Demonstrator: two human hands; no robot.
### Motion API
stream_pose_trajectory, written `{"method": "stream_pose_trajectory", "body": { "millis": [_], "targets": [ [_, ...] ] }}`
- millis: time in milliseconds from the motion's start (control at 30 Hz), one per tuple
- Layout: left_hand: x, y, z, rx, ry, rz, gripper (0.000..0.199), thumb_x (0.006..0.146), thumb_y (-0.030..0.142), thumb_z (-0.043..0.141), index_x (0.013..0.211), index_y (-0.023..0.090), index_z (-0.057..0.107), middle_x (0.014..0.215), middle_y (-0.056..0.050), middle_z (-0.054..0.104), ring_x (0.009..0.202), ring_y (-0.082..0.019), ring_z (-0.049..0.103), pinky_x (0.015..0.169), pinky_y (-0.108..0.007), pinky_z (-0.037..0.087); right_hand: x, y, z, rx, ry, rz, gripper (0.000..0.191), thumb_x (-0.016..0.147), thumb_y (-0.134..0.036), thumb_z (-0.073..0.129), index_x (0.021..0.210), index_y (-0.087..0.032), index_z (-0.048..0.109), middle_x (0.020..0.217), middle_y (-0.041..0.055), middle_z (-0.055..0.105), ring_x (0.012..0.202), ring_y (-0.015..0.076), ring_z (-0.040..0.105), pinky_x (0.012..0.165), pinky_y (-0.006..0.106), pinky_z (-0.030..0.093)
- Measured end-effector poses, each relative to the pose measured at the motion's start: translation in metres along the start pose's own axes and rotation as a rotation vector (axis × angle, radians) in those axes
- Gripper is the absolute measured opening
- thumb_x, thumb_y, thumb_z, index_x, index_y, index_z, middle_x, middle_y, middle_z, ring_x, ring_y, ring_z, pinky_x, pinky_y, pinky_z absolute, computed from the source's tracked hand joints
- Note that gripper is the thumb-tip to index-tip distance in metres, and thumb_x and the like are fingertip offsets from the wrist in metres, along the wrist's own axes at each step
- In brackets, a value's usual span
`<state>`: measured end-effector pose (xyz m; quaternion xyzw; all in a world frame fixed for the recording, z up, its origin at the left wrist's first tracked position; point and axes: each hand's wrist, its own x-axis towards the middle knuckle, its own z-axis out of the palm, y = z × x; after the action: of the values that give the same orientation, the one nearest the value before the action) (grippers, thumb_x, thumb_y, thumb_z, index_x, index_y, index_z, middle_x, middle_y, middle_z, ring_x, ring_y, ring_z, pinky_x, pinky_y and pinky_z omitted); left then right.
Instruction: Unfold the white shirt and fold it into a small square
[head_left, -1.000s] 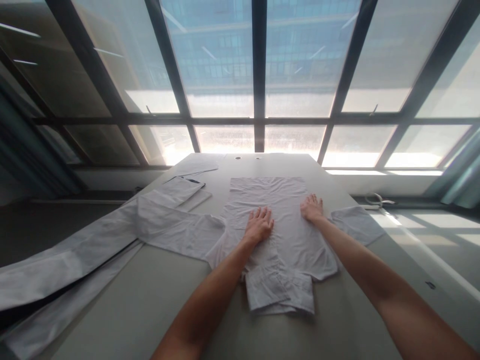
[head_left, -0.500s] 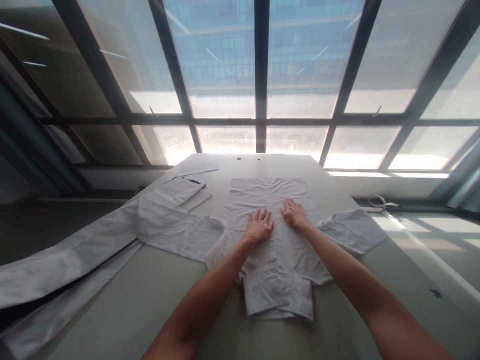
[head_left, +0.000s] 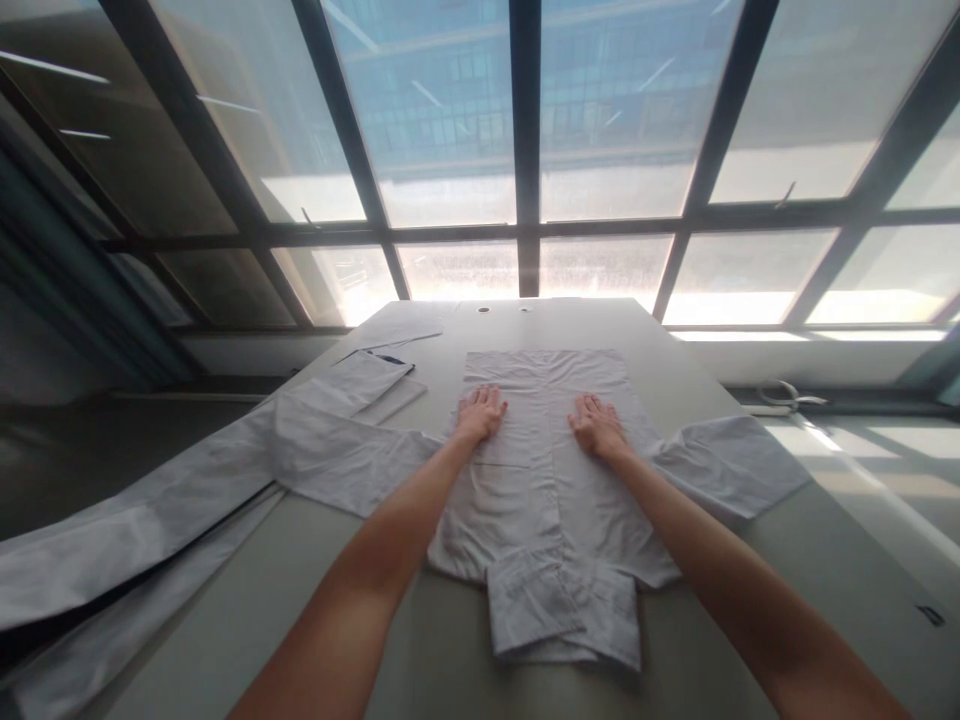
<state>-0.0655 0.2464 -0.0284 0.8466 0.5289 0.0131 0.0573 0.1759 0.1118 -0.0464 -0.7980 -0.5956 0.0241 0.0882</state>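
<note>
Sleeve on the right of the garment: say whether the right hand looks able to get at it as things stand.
Likely yes: the right hand rests open on the garment, and the sleeve lies on the table to its right, mostly uncovered, with no separate object visible between them.

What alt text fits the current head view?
A person's left hand and right hand rest flat on a white shirt spread on a pale table, its sleeves out to either side. More white fabric lies at left, and dark-framed windows stand beyond.
</note>
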Motion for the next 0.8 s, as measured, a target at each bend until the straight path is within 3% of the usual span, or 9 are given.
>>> {"method": "stream_pose_trajectory", "body": {
  "millis": [100,167,267,467,600,800],
  "targets": [
    [0.015,-0.026,-0.007,0.004,-0.021,-0.083,0.065,0.106,0.055,0.022,0.166,0.03,0.026,0.175,-0.005,0.014,0.161,-0.03,0.014,0.127,-0.062,0.014,0.0,0.0,0.0,0.006,0.0,0.0,0.064,0.106,-0.042,0.029,0.163,-0.013,0.034,0.171,0.013,0.026,0.158,0.0252,0.021,0.127,0.049,0.014],
    [0.019,-0.029,-0.011,0.012,-0.042,-0.126,0.066,0.106,0.054,0.022,0.166,0.029,0.025,0.175,-0.006,0.012,0.161,-0.031,0.013,0.126,-0.066,0.011,0.001,0.0,0.0,0.007,-0.005,0.0,0.065,0.106,-0.042,0.03,0.163,-0.013,0.033,0.172,0.0129,0.026,0.158,0.0252,0.02,0.127,0.049,0.014],
    [0.018,-0.01,-0.011,0.043,-0.016,-0.129,0.066,0.106,0.05,0.023,0.166,0.022,0.028,0.174,-0.011,0.015,0.161,-0.033,0.012,0.125,-0.067,0.008,0.002,-0.001,0.0,0.003,-0.008,0.004,0.064,0.106,-0.042,0.031,0.164,-0.013,0.033,0.172,0.0134,0.025,0.158,0.025,0.02,0.127,0.048,0.014],
    [0.001,0.047,0.007,-0.02,0.035,0.153,0.064,0.106,0.053,0.023,0.165,0.028,0.029,0.174,-0.005,0.02,0.161,-0.032,0.013,0.125,-0.064,0.017,0.001,-0.002,-0.001,0.015,-0.008,0.004,0.065,0.106,-0.043,0.03,0.163,-0.012,0.033,0.172,0.0136,0.026,0.158,0.0252,0.02,0.127,0.048,0.013],
    [-0.008,0.055,0.012,-0.038,0.063,0.138,0.062,0.107,0.052,0.027,0.163,0.028,0.036,0.173,-0.006,0.025,0.16,-0.033,0.019,0.126,-0.062,0.017,0.0,-0.002,-0.002,0.016,-0.012,0.003,0.066,0.106,-0.043,0.028,0.164,-0.012,0.032,0.172,0.0135,0.025,0.158,0.0255,0.019,0.127,0.049,0.013],
    [-0.03,0.055,0.008,-0.04,0.365,0.22,0.051,0.105,0.031,0.034,0.152,0.02,0.052,0.162,-0.01,0.046,0.154,-0.023,0.034,0.129,-0.046,0.019,-0.001,-0.002,-0.002,0.006,-0.023,0.012,0.065,0.107,-0.043,0.027,0.165,-0.014,0.03,0.173,0.0128,0.023,0.159,0.0251,0.017,0.127,0.049,0.012]
  ]
}}
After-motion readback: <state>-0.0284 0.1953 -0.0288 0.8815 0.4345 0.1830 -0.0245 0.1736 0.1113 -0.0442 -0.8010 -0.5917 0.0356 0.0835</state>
